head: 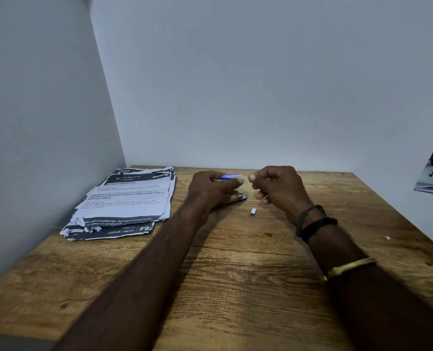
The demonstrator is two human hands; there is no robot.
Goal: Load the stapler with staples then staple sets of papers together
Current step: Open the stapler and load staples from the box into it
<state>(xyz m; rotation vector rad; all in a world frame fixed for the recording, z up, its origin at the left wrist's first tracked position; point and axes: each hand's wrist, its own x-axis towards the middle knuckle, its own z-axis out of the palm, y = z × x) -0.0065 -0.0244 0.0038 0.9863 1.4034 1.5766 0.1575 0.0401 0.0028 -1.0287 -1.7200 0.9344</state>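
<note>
With my left hand (210,191) gripping the box (231,177) over the stapler (241,197) on the table (235,274), and my right hand (278,186) curled, on what I cannot tell, I'd draw a strip out squarely, not scattering more staples (253,211).

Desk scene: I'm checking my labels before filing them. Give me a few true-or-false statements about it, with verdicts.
1. The left hand holds a small blue box. True.
2. The papers lie to the right of both hands. False: they lie to their left.
3. A short strip of staples lies on the table. True.
4. The right hand rests flat on the papers. False: it is beside the box, fingers curled.
</note>
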